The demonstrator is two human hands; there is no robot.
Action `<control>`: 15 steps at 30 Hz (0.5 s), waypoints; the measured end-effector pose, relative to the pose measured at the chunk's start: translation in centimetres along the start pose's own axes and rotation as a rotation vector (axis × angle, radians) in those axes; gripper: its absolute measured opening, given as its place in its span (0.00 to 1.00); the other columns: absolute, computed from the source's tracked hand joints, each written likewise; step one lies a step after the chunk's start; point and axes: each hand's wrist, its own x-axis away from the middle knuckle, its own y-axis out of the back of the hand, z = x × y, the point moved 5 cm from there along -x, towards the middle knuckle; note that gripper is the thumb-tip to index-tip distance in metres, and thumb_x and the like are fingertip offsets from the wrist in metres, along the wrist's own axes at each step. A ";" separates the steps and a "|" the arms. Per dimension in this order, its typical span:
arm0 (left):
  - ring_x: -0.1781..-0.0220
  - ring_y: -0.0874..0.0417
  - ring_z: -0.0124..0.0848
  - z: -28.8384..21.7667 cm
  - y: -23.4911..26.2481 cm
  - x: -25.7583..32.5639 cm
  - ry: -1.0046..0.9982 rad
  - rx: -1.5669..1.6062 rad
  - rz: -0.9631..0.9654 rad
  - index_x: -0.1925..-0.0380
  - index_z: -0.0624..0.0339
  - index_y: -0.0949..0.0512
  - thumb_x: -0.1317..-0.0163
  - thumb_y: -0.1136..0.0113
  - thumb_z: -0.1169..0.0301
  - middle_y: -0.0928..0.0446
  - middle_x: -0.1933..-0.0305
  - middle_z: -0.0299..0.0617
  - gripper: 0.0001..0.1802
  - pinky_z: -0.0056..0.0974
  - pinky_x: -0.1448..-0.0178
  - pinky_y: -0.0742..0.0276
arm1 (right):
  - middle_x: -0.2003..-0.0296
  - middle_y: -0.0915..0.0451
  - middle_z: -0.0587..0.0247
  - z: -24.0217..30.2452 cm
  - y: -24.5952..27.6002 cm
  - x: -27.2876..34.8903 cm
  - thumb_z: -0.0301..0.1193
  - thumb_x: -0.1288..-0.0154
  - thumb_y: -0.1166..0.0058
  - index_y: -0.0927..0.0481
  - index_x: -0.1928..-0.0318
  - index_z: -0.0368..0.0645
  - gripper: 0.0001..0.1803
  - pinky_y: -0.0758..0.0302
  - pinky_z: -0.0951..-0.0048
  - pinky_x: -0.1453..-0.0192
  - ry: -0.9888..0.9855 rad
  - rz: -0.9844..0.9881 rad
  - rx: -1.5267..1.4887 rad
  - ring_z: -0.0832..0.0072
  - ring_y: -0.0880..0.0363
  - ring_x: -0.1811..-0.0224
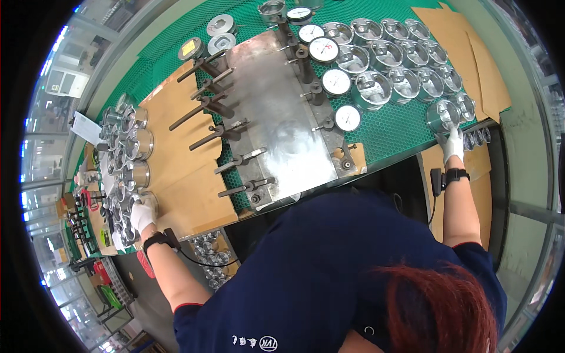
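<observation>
My arms are spread wide, and both hands wear white gloves. At the left end of the bench, my left hand [142, 216] is closed on a metal piston [152, 202] at the near end of a group of pistons lying on their sides. At the right, my right hand [454, 146] has its fingers at the rim of another piston [440, 117], standing open side up at the near corner of the rows. Its fingers are bent into that piston, and the fingertips are partly hidden. Between my hands lies a flat steel plate [288, 129].
Dial gauges [336, 82] on posts line the plate's right side; dark clamp-like rods [203, 138] line its left. Rows of pistons [405, 83] stand on green matting behind my right hand. Cardboard [179, 170] covers the left bench, with more cardboard [465, 53] far right. Pistons also sit below [213, 256].
</observation>
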 end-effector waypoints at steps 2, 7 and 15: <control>0.51 0.14 0.60 0.1 -1.6 1.8 -0.134 0.072 -0.009 0.49 0.61 0.18 0.36 0.45 0.42 0.15 0.57 0.64 0.33 0.56 0.46 0.20 | 0.35 0.27 0.45 -0.7 1.5 -1.3 0.46 0.30 0.41 0.46 0.21 0.37 0.47 0.19 0.66 0.47 0.162 -0.040 0.163 0.65 0.20 0.43; 0.51 0.13 0.52 -2.2 0.9 9.7 -0.262 0.487 -0.218 0.50 0.70 0.20 0.33 0.38 0.52 0.15 0.51 0.59 0.28 0.50 0.47 0.18 | 0.41 0.22 0.54 8.7 -7.7 9.9 0.34 0.24 0.45 0.43 0.23 0.39 0.36 0.16 0.70 0.52 0.379 0.161 0.029 0.69 0.17 0.52; 0.40 0.18 0.38 -15.6 16.4 20.7 -0.225 2.001 0.639 0.36 0.75 0.27 0.30 0.36 0.60 0.19 0.41 0.51 0.32 0.42 0.33 0.24 | 0.49 0.18 0.53 16.8 -22.8 34.3 0.21 0.36 0.40 0.26 0.34 0.35 0.28 0.19 0.71 0.49 0.877 1.379 0.274 0.72 0.16 0.55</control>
